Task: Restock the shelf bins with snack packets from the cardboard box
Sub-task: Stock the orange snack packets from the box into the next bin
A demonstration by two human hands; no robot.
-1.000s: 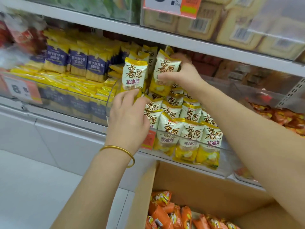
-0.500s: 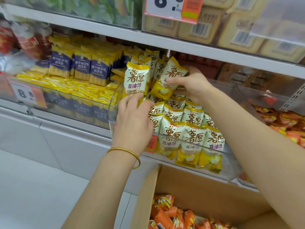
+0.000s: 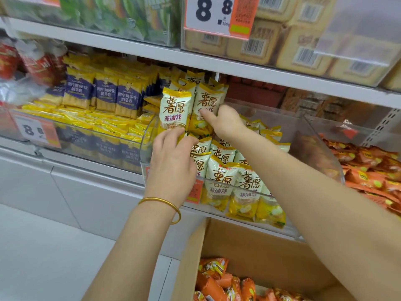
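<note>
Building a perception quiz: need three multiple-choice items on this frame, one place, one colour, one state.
1. Where do the orange packets nearest the camera lie? A) in the cardboard box B) on the floor C) on the top shelf
2. What colour is the bangle on the left wrist? A) silver B) gold C) red
3. What is the left hand doing? A) hanging empty B) resting on the box C) gripping an upright white-and-yellow packet
Answers: A, they sit inside its walls; B, a gold band circles the wrist; C, fingers curl round the packet's lower end.
</note>
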